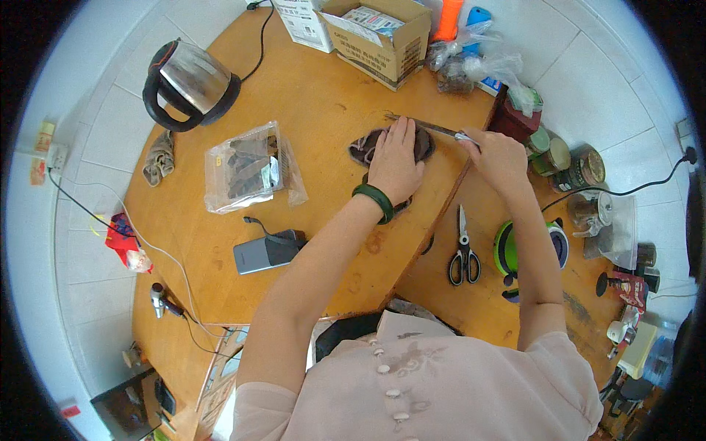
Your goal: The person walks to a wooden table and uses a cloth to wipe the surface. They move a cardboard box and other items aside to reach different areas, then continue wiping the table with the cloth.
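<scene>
My left hand (397, 158), with a dark green bangle on its wrist, lies flat with fingers stretched over a dark brown, flattish rounded piece (360, 151) on the wooden table. Its pale streaks show at the edges; my palm hides the middle. My right hand (496, 156) is closed round the handle of a long, thin knife (434, 128). The dark blade points left, along the far edge of the brown piece and close to my left fingertips. Whether blade and piece touch I cannot tell. Black-handled scissors (464, 253) lie below my right hand, near my forearm.
A clear plastic bag (254, 169) with dark pieces lies left of my hands, above a grey power bank (268, 252). A steel kettle (193, 81) and an open cardboard box (379, 44) stand farther back. Several jars (581, 167) line the right wall beside a green-rimmed object (506, 248).
</scene>
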The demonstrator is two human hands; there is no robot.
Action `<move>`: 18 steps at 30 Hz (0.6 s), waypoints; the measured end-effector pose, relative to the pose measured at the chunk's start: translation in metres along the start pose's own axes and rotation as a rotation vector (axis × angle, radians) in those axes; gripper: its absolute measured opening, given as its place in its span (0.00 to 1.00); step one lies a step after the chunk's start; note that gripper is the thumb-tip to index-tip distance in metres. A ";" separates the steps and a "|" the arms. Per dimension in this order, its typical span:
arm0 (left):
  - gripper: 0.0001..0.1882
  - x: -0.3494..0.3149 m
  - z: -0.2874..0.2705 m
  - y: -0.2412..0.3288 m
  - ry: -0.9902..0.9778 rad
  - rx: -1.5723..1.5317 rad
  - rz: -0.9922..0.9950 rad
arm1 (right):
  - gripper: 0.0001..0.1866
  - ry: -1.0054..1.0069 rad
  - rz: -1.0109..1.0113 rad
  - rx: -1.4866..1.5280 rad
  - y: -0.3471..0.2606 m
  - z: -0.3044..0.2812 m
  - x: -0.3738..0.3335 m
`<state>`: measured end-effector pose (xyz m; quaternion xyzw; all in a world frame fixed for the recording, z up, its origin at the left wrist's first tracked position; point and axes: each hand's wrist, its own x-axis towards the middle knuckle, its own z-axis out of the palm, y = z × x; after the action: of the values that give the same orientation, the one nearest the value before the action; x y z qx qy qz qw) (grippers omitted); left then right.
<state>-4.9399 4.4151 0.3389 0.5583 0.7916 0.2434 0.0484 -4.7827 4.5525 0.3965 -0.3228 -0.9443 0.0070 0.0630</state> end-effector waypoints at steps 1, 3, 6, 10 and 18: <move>0.38 0.000 0.000 0.000 0.018 0.006 0.010 | 0.18 -0.023 0.029 -0.031 0.000 0.000 0.000; 0.38 0.001 0.001 0.000 0.051 -0.011 0.028 | 0.18 -0.016 0.019 0.023 0.000 0.000 0.000; 0.39 0.000 0.001 0.002 0.091 -0.008 0.047 | 0.18 -0.013 0.026 0.000 0.000 -0.001 -0.004; 0.39 -0.002 0.000 0.004 -0.061 0.013 -0.004 | 0.17 -0.053 0.058 -0.026 0.000 -0.003 -0.007; 0.38 -0.003 -0.001 0.006 -0.089 0.011 -0.005 | 0.17 0.015 -0.011 0.004 0.005 -0.007 -0.005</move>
<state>-4.9336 4.4135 0.3419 0.5670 0.7913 0.2138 0.0809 -4.7749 4.5527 0.4025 -0.3177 -0.9455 0.0062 0.0709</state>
